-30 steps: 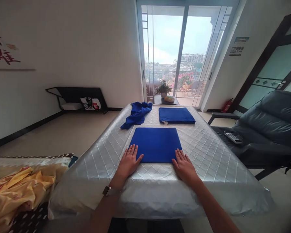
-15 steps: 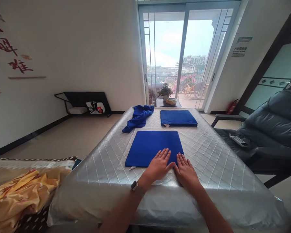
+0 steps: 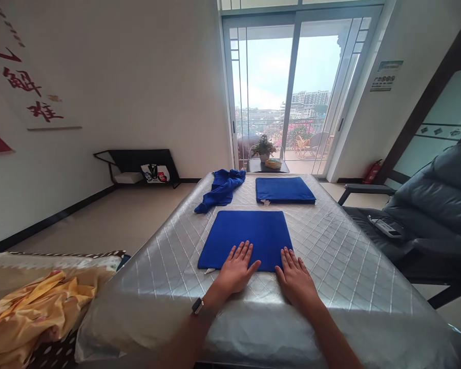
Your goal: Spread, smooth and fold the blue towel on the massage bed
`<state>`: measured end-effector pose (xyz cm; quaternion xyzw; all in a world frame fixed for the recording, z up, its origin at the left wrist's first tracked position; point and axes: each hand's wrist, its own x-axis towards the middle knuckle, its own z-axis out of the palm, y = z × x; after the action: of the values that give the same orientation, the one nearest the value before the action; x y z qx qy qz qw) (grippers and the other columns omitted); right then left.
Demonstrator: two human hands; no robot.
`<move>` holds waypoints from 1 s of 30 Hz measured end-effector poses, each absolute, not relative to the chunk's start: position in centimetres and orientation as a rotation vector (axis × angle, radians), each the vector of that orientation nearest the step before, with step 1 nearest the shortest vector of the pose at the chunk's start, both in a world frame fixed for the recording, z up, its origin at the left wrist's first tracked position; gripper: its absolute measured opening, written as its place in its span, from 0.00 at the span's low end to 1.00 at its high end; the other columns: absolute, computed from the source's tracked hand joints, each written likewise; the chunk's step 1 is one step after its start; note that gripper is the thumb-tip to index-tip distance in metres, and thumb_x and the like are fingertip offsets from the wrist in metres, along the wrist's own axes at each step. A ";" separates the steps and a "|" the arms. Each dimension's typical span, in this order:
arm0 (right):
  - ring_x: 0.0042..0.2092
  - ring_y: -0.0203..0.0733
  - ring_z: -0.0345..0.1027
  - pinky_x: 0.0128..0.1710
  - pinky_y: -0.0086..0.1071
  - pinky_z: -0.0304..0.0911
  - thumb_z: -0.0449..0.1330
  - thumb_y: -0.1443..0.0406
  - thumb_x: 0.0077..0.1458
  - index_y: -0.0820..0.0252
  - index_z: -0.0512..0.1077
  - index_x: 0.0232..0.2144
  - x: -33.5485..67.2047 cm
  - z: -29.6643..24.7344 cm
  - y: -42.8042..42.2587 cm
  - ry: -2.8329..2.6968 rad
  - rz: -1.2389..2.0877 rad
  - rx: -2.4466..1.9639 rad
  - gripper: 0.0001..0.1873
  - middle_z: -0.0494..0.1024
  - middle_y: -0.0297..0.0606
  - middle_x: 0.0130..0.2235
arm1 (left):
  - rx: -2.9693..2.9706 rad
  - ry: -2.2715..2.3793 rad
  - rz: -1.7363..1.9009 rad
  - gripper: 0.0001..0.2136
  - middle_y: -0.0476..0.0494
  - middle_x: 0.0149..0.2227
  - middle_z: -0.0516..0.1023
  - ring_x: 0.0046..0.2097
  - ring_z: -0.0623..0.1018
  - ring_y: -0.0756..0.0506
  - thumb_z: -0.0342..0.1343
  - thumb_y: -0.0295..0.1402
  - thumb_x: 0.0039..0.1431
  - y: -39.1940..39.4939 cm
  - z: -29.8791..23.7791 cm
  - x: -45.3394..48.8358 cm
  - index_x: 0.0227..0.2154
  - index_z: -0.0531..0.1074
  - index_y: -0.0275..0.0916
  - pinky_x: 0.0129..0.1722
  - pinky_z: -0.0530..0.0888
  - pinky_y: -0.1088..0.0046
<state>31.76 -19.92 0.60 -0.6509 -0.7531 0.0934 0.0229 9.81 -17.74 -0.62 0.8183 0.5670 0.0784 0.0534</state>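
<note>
I have both sets of fingers flat and slightly spread, gripping nothing. My left fingers [image 3: 246, 250] lie on the near part of a folded blue cloth [image 3: 249, 230]; my right fingers [image 3: 291, 259] rest at its near right corner. The cloth lies smooth on the silver quilted counter [image 3: 341, 256], right in front of me. A small white tag [image 3: 210, 271] pokes out by its near left corner, its print too small to read. Beyond, towards the right, lies a folded blue stack [image 3: 285, 189] with another pale label [image 3: 266, 203], also illegible to me. Left of that is a crumpled blue cloth [image 3: 223, 189].

On the left wall, a scroll [image 3: 54, 118] carries red brush characters; I can make out 解 and, below it, 难. The notice [image 3: 386, 77] right of the window has dark characters and round symbols, too small for me. A white bag [image 3: 158, 174] bears black and red printing, unclear from here.
</note>
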 end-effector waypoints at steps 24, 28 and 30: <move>0.73 0.40 0.29 0.71 0.42 0.30 0.36 0.55 0.70 0.66 0.42 0.72 31.7 2.0 -20.5 -2.334 0.329 -2.029 0.34 0.39 0.37 0.73 | 2.257 2.176 0.188 0.39 0.36 0.72 0.45 0.72 0.49 0.38 0.32 0.57 0.68 -19.6 -0.4 2.4 0.70 0.47 0.30 0.71 0.47 0.53; 0.73 0.40 0.29 0.71 0.41 0.31 0.36 0.54 0.70 0.66 0.42 0.72 31.8 1.8 -20.5 -2.326 0.315 -2.019 0.35 0.40 0.37 0.73 | 2.263 2.174 0.206 0.39 0.36 0.72 0.45 0.72 0.48 0.38 0.33 0.57 0.68 -19.5 -0.8 2.3 0.70 0.47 0.31 0.70 0.46 0.52; 0.73 0.40 0.29 0.71 0.41 0.30 0.36 0.53 0.70 0.66 0.42 0.72 31.8 1.7 -20.5 -2.321 0.315 -2.010 0.35 0.40 0.36 0.73 | 2.275 2.174 0.220 0.39 0.36 0.72 0.46 0.72 0.49 0.38 0.33 0.57 0.68 -19.4 -1.1 2.2 0.70 0.48 0.31 0.70 0.47 0.52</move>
<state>31.85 -20.48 1.72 -0.6510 -0.7517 0.1021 0.0275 2.20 -19.37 -1.08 0.7213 0.6891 0.0697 -0.0064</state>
